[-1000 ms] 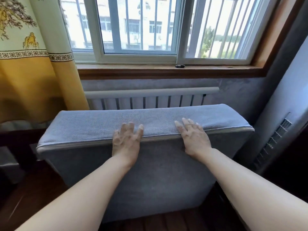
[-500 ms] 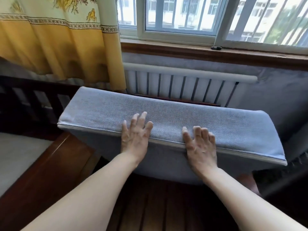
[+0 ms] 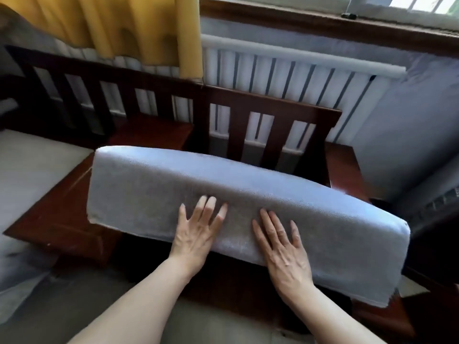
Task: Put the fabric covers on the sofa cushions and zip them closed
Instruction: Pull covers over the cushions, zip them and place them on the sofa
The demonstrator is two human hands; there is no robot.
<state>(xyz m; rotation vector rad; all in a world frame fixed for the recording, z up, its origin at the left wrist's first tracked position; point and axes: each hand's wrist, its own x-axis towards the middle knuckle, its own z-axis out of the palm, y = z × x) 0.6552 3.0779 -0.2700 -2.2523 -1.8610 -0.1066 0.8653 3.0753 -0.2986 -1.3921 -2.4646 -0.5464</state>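
A long sofa cushion in a grey-blue fabric cover [image 3: 149, 192] stands on its edge across the dark wooden sofa frame [image 3: 273, 115], its upper side face turned toward me. My left hand [image 3: 198, 229] lies flat on that face near the middle, fingers straight and spread. Just to its right, my right hand [image 3: 283, 244] also presses flat on the fabric with straight fingers. No zip shows on the visible face. The cushion's lower part is hidden behind my hands and arms.
The slatted sofa back runs behind the cushion, with a white radiator [image 3: 298, 68] and a yellow curtain [image 3: 111, 26] beyond it. A pale seat cushion [image 3: 29, 165] lies at the left. A wooden armrest [image 3: 340, 165] and a grey wall [image 3: 409, 120] stand at the right.
The cushion has come down lower and tipped, so the zip seam along its near edge is out of sight. Both hands have slid onto the upper face. My view has dropped toward the sofa.
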